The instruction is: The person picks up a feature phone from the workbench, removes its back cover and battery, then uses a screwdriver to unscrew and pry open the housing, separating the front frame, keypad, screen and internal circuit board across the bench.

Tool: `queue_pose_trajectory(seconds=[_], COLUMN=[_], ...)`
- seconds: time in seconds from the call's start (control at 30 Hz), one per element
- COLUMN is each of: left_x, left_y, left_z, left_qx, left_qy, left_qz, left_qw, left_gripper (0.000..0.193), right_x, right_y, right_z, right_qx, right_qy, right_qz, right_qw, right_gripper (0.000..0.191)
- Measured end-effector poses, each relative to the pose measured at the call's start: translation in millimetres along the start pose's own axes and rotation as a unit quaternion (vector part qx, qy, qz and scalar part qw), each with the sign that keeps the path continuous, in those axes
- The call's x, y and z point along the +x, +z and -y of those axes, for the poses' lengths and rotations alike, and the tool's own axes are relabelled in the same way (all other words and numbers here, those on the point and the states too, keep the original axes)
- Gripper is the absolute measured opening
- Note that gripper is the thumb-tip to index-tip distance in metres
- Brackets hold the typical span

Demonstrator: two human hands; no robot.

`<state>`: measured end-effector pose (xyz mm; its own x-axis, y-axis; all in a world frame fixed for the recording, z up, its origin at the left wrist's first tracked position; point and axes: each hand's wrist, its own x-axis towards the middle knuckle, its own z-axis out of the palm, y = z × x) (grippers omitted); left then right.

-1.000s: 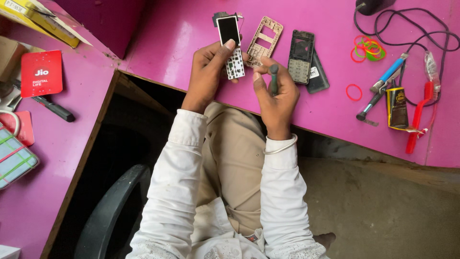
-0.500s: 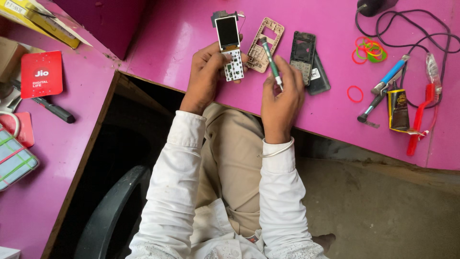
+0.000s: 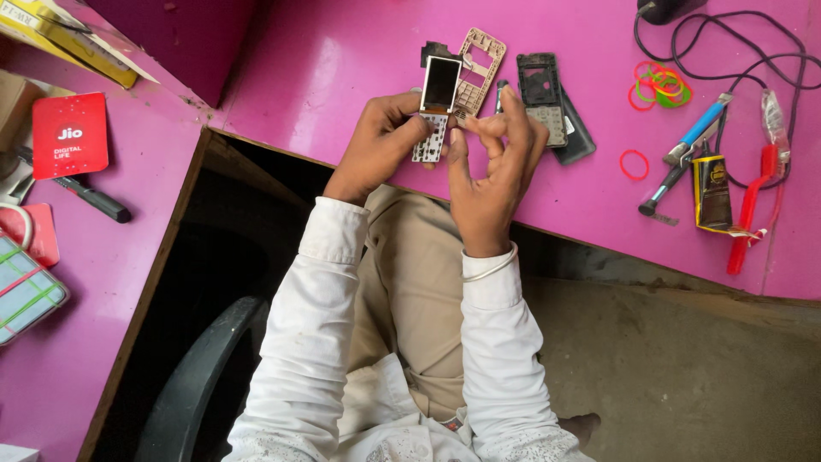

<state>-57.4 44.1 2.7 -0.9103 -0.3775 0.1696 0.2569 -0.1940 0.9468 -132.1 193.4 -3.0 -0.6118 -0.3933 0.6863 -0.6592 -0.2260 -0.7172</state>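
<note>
At the far left edge of the pink surface (image 3: pixel 308 68) lies a phone bound with coloured rubber bands (image 3: pixel 24 291), only partly in view. Above it sits a red rectangular card sleeve (image 3: pixel 70 133) with white print, and beside that a black marker pen (image 3: pixel 94 201). A yellow flat box (image 3: pixel 64 43) lies along the top left corner.

The left hand (image 3: pixel 380 145) grips a stripped phone board (image 3: pixel 436 107), fingers curled around its left side and thumb near the white keypad; the dark screen faces up. The board is held just above the surface edge, in front of the person's tan trousers. The right hand (image 3: pixel 492 162) is raised just beside it, fingers half closed, thumb and forefinger pinched together at the board's lower right edge; I cannot tell whether they grip anything small. A thin dark tool (image 3: pixel 500 92) shows behind its fingertips.

Behind the hands rests a beige plastic phone frame (image 3: pixel 479 60), then a black phone housing (image 3: pixel 543 94) with a dark back cover (image 3: pixel 577 137) under it. Further right lie loose rubber bands (image 3: pixel 658 84) in red, orange and green, 1 single red band (image 3: pixel 634 164), a blue-handled tool (image 3: pixel 693 141), a small yellow-and-black tube (image 3: pixel 711 192), a red-handled tool (image 3: pixel 753 201), and black cables (image 3: pixel 735 34).
</note>
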Motion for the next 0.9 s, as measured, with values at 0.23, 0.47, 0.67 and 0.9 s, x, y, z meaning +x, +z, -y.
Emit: queue_pose_trajectory(seconds=[0.23, 0.47, 0.67, 0.9], left_x=[2.0, 1.9, 2.0, 0.1], left_y=[0.1, 2.2, 2.9, 5.4], left_z=[1.8, 4.1, 6.4, 3.2], left_qx=[0.137, 0.130, 0.127, 0.144], left_qy=[0.063, 0.069, 0.077, 0.075], left_qz=[-0.007, 0.000, 0.006, 0.012], left_qw=[0.988, 0.989, 0.989, 0.987], left_gripper=[0.025, 0.032, 0.029, 0.028], right_x=[-0.9, 1.0, 3.4, 3.5], right_y=[2.3, 5.5, 0.9, -4.7], right_z=[-3.8, -0.2, 2.9, -6.3], right_qx=[-0.002, -0.035, -0.042, 0.100], right_qy=[0.026, 0.030, 0.035, 0.061], right_qz=[0.028, 0.036, 0.053, 0.071], right_qw=[0.999, 0.998, 0.997, 0.991], right_gripper=[0.085, 0.086, 0.085, 0.085])
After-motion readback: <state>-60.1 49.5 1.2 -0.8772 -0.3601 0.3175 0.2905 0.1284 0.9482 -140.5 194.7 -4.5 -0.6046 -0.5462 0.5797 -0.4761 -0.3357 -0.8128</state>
